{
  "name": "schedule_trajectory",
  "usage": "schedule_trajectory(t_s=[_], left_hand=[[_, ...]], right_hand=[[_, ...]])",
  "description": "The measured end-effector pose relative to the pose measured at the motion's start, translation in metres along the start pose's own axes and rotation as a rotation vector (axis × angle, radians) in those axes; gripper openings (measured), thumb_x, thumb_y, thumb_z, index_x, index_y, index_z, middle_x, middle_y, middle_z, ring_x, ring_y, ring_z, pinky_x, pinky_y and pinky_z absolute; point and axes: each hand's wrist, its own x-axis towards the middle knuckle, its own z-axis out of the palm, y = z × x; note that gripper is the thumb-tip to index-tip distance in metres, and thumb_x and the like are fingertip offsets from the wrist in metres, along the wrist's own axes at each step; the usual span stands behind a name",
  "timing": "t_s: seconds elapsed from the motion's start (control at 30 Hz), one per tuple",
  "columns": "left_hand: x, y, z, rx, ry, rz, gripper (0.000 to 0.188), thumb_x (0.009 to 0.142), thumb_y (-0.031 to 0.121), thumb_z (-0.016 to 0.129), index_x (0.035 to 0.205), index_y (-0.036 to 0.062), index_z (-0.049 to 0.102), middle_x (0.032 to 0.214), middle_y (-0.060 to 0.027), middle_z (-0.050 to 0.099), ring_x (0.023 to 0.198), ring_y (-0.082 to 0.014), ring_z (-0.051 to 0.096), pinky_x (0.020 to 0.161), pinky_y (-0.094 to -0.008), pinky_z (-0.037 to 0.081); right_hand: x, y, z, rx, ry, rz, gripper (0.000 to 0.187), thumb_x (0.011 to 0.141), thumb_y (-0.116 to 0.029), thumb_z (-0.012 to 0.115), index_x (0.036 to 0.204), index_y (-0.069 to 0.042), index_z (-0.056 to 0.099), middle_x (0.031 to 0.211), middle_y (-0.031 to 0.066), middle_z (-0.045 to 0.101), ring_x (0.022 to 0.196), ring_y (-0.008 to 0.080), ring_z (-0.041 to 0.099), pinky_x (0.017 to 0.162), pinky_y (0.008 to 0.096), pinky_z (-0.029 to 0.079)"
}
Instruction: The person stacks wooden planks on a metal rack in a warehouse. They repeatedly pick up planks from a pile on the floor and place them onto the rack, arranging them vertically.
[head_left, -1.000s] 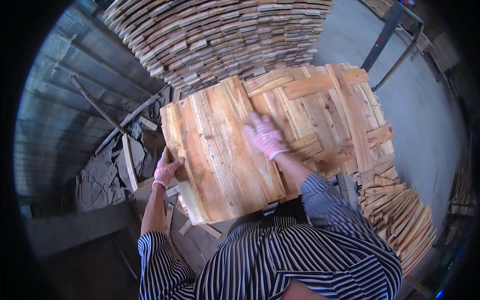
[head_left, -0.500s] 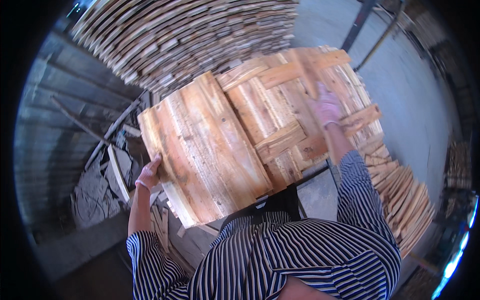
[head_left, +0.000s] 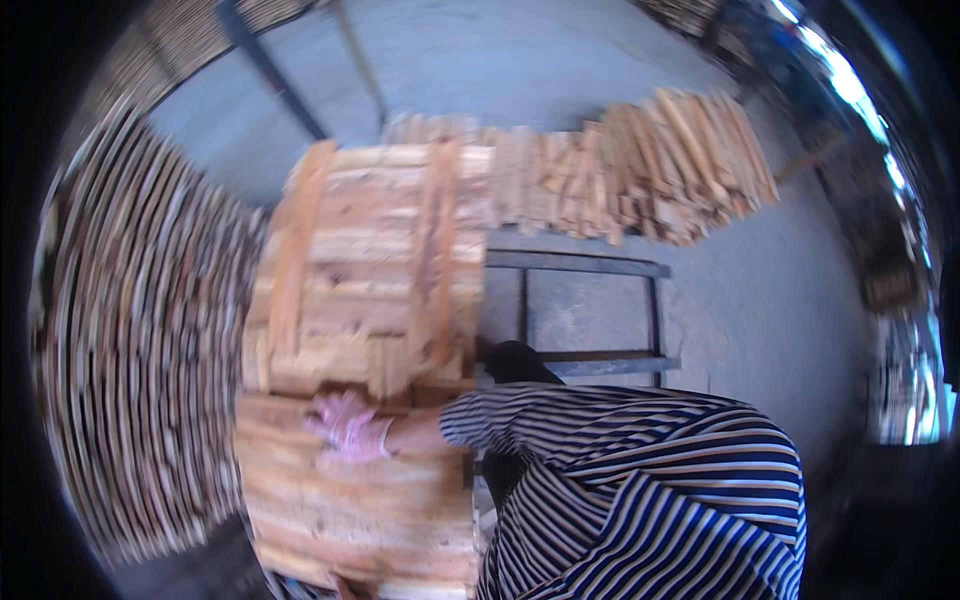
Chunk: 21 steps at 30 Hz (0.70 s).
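My right hand (head_left: 348, 428), in a pink-and-white glove, is over the near wooden panel (head_left: 370, 505), beside the gap at its far edge. Its fingers look spread and flat, though motion blurs them; nothing shows in its grasp. Beyond the gap lies another panel of planks, with two reddish cross slats (head_left: 300, 250) running lengthwise over it. A short wood block (head_left: 388, 365) sits at that panel's near end. My left hand does not show clearly; a small brownish shape at the lower edge cannot be made out.
A tall stack of thin boards (head_left: 140, 340) stands on the left. Loose wooden slats (head_left: 690, 165) are heaped at the far right of the panels. A dark metal frame (head_left: 590, 360) stands right of the panels, and a dark post (head_left: 265, 70) rises beyond them.
My view has swung to the right, so the panels now run away from me on the left. My right hand has moved from the slatted panel to the near panel. My left hand has dropped from sight.
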Motion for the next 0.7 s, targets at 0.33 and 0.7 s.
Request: schedule_trajectory(t_s=[0.33,0.7], left_hand=[[-0.096,0.104,0.280,0.470,0.627,0.443,0.059,0.103,0.042,0.055,0.151,0.0094,0.047,0.154,-0.0203,0.046,0.147,-0.0374,0.034,0.119,-0.0541,0.028],[0.087,-0.072,0.844,0.545,-0.683,0.267,0.054,0.102,0.017,0.063,0.151,0.0021,0.045,0.155,-0.0155,0.047,0.141,-0.0284,0.047,0.120,-0.0371,0.035]], right_hand=[[-0.161,0.132,-0.108,0.274,0.169,-0.047,0.046,0.090,-0.033,0.072,0.130,-0.012,0.061,0.140,0.0150,0.052,0.121,0.0343,0.058,0.102,0.0491,0.050],[-0.290,0.611,-0.190,0.298,0.234,1.288,0.089,0.087,-0.049,0.063,0.154,-0.001,0.029,0.144,0.0322,0.048,0.135,0.0458,0.048,0.111,0.0477,0.041]])
